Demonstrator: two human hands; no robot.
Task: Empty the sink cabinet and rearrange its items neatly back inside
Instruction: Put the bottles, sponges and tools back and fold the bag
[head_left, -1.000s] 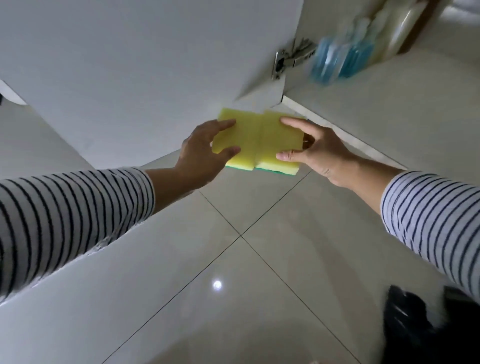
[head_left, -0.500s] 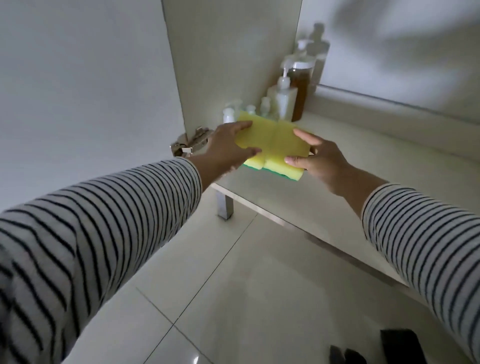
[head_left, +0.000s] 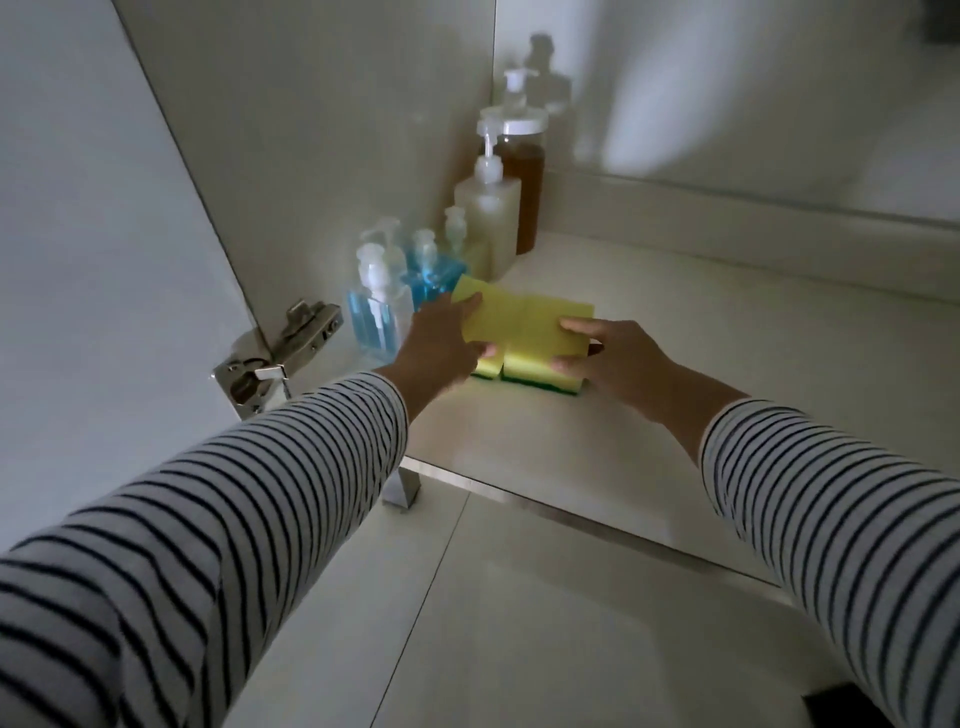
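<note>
A stack of yellow sponges with green undersides (head_left: 524, 332) rests on the white cabinet floor (head_left: 675, 364), near its front left. My left hand (head_left: 441, 348) grips the stack's left side and my right hand (head_left: 608, 358) grips its right side. Just behind the sponges, along the cabinet's left wall, stands a row of pump bottles: two with blue liquid (head_left: 374, 317) (head_left: 431, 275), a small pale one (head_left: 460, 234), a taller cream one (head_left: 488, 208), an amber jar with a white lid (head_left: 524, 176) and a clear bottle (head_left: 517, 91) at the back.
The open cabinet door (head_left: 78, 260) hangs at the left on a metal hinge (head_left: 280, 353). A metal cabinet leg (head_left: 402, 488) stands under the front edge. The tiled floor (head_left: 493, 623) lies below. A dark object (head_left: 883, 706) sits at the bottom right corner.
Both hands carried the sponge stack from above the tiled floor into the cabinet and lowered it onto the cabinet floor beside the blue bottles. My view swung toward the cabinet's inside.
</note>
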